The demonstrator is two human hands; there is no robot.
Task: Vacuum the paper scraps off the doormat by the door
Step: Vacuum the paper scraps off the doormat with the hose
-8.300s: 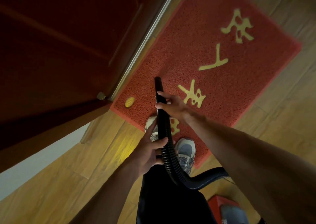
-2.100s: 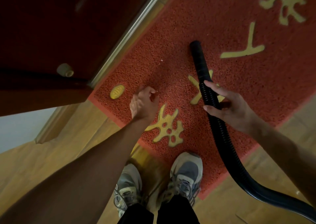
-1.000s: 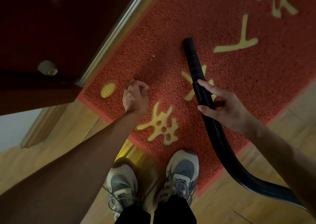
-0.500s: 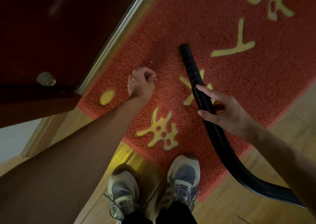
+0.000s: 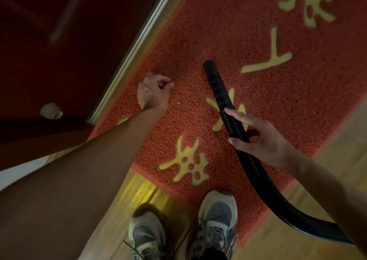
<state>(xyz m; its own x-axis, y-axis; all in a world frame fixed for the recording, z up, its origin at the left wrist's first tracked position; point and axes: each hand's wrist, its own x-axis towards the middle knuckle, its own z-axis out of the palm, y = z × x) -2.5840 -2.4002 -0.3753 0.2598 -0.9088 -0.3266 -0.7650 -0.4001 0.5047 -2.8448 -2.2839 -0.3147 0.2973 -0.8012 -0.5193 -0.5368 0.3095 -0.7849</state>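
A red doormat (image 5: 248, 31) with yellow characters lies on the wooden floor beside the door. My right hand (image 5: 256, 138) grips the black ribbed vacuum hose (image 5: 222, 96), whose open end rests on the mat near its middle. My left hand (image 5: 154, 92) is down on the mat close to the metal door sill, fingers pinched together; what it pinches is too small to tell. One tiny white paper scrap (image 5: 178, 102) lies on the mat just right of that hand.
The dark red door (image 5: 59, 41) stands to the left with a pale door stopper (image 5: 50, 110) at its foot. A metal sill (image 5: 135, 47) runs along the mat's edge. My two grey shoes (image 5: 216, 218) stand at the mat's near edge on the wooden floor (image 5: 327, 160).
My left hand let go of the hose, went down to the mat and has crept along it toward the door sill. The right hand keeps hold of the hose, which barely shifted.
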